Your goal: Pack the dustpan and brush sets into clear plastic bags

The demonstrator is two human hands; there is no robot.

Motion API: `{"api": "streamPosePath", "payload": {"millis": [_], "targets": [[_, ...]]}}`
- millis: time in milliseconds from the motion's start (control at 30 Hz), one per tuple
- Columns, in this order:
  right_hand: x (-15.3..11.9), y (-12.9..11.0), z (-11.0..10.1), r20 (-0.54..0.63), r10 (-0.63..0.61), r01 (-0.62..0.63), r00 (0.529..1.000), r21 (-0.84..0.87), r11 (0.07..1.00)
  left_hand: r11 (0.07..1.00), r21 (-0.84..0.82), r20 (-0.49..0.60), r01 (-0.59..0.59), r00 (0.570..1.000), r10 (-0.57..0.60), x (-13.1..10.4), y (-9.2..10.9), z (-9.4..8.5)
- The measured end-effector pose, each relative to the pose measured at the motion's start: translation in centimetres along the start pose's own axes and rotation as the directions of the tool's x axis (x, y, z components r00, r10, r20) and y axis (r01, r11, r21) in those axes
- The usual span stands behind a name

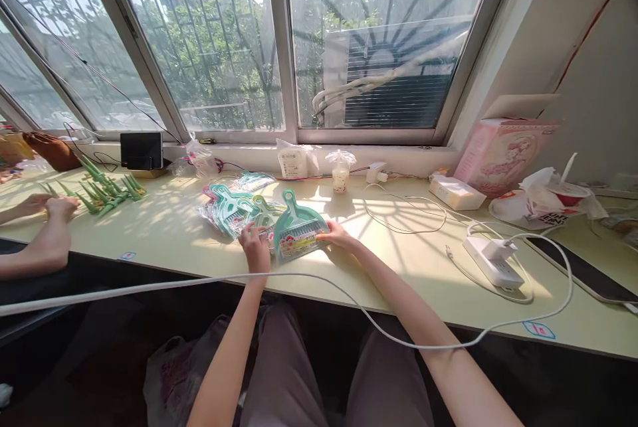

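A teal dustpan-and-brush set in clear packaging lies tilted near the table's front edge, its handle pointing away from me. My right hand pinches its right side, the fingers on the printed label. My left hand is at the front of a pile of similar packaged sets, just left of the teal set; its fingers are bent against the packaging, and what they grip is hard to make out. Pink, green and teal handles show in the pile.
A power strip, phone and tissue pack are on the right. A white cable crosses above my forearms. A cup stands near the window. At far left, another person's hands are beside green spiky pieces.
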State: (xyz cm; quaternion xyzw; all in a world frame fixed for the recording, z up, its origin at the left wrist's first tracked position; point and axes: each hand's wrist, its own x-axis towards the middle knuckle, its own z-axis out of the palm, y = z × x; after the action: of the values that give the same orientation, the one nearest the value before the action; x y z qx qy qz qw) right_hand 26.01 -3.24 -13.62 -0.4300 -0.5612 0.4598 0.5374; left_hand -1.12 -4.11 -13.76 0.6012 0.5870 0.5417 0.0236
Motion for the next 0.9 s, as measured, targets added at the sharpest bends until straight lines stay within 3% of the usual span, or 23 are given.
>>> {"api": "streamPosePath", "payload": {"millis": [133, 233, 300, 433, 567, 733, 900], "targets": [[3.5, 1.0, 3.8, 0.001, -0.04, 0.038, 0.999, -0.359, 0.932, 0.972, -0.171, -0.07, 0.163, 0.982, -0.177, 0.6, -1.1, -0.1], [5.0, 1.8, 5.7, -0.016, -0.061, 0.045, 0.998, -0.493, 0.869, 0.941, -0.245, -0.096, 0.233, 0.96, -0.262, 0.6, -1.5, -0.4], [5.3, 2.3, 6.8, -0.005, -0.028, 0.021, 1.0, -0.528, 0.849, 0.963, -0.206, -0.17, 0.176, 0.962, -0.212, 0.3, -1.3, -0.5], [4.8, 2.5, 7.7, 0.036, 0.013, 0.012, 0.999, -0.629, 0.777, 0.998, -0.051, -0.323, -0.031, 0.946, 0.013, -0.4, 0.0, -0.9], [3.9, 2.2, 7.5, 0.073, 0.01, 0.046, 0.997, -0.728, 0.684, 0.994, -0.02, -0.285, -0.104, 0.954, 0.095, 0.5, 1.5, -1.8], [3.3, 2.1, 7.3, 0.091, -0.012, 0.074, 0.996, -0.709, 0.701, 0.995, 0.023, -0.147, -0.101, 0.984, 0.103, 5.5, 2.0, -2.9], [2.9, 2.9, 6.5, 0.083, -0.057, 0.095, 0.995, -0.598, 0.796, 0.988, 0.122, 0.053, -0.097, 0.994, 0.091, 13.7, 0.0, -2.8]]}}
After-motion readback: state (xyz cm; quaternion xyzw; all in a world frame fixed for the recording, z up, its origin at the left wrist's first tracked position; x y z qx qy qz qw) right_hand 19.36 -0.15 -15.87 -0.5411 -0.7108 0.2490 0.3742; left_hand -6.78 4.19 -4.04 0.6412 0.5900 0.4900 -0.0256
